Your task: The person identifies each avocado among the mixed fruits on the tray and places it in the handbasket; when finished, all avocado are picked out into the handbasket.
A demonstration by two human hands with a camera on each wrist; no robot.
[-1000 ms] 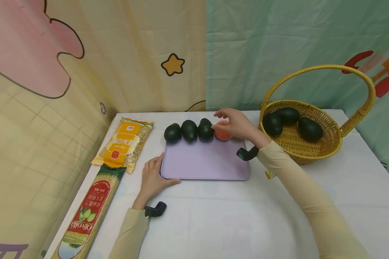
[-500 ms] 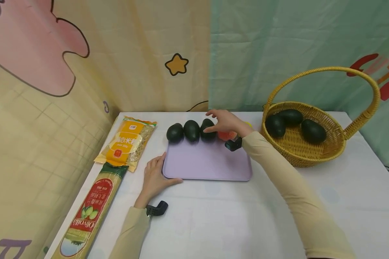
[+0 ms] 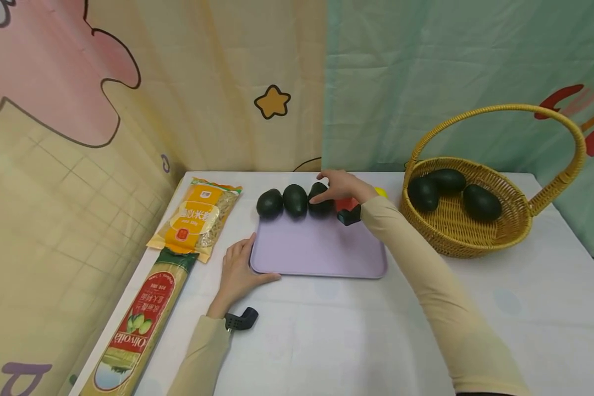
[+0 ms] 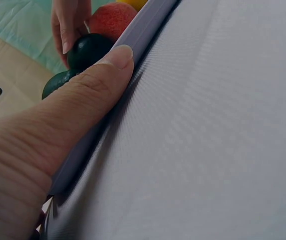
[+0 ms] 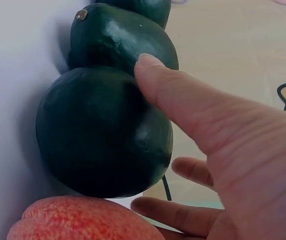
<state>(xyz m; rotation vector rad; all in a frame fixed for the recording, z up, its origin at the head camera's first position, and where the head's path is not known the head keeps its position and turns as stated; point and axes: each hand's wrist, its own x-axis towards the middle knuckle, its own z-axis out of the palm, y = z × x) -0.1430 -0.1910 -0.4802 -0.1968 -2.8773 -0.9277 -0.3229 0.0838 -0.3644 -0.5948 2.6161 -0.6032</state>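
Observation:
My left hand (image 3: 237, 276) lies at the near left corner of a lilac tray (image 3: 317, 250), fingers along the left side. Its straight thumb rests on the front edge, seen close in the left wrist view. Three dark green avocados (image 3: 295, 201) stand in a row on the tray's far side. Around the rightmost avocado (image 5: 102, 135) is my right hand (image 3: 337, 186), thumb over its near side and fingers loosely spread beyond it. A gap shows between those fingers and its skin. A red peach (image 5: 82, 220) sits right beside it, partly under the hand in the head view.
A yellow fruit (image 3: 381, 192) peeks out behind the right wrist. To the right, a tall-handled wicker basket (image 3: 467, 250) holds three avocados. On the left lie an orange grain bag (image 3: 193, 220) and a long pasta pack (image 3: 141, 324). A curtain (image 3: 203, 82) hangs behind the table.
My right hand has moved left from over the peach to the rightmost avocado in the row, uncovering the yellow fruit. My left hand stays at the tray corner; the head view shifts slightly.

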